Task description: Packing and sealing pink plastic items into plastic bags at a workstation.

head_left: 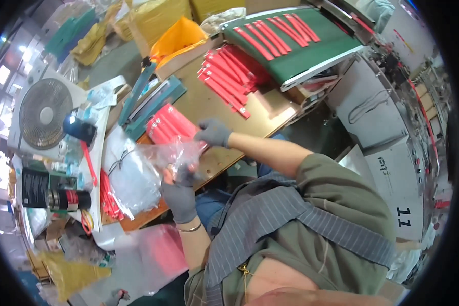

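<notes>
Both of my hands wear grey gloves. My left hand (181, 195) is closed on the near edge of a clear plastic bag (174, 153), its thumb and fingers bunching the film. My right hand (213, 133) curls at the bag's right side, closed on the end of a slim red packet (205, 147) beside the film; its fingertips are partly hidden. Just beyond the bag lies a stack of red packets (172, 122). Farther off on the tabletop (273, 109), more slim red packets (224, 81) are fanned out in a heap.
A teal bag sealer (155, 107) stands behind the stack, its arm raised. Clear bags (132, 176) lie to the left, beside red strips (109, 196). A green conveyor belt (311, 53) carries red packets at the back. A fan (46, 113) and thermos (69, 199) are far left.
</notes>
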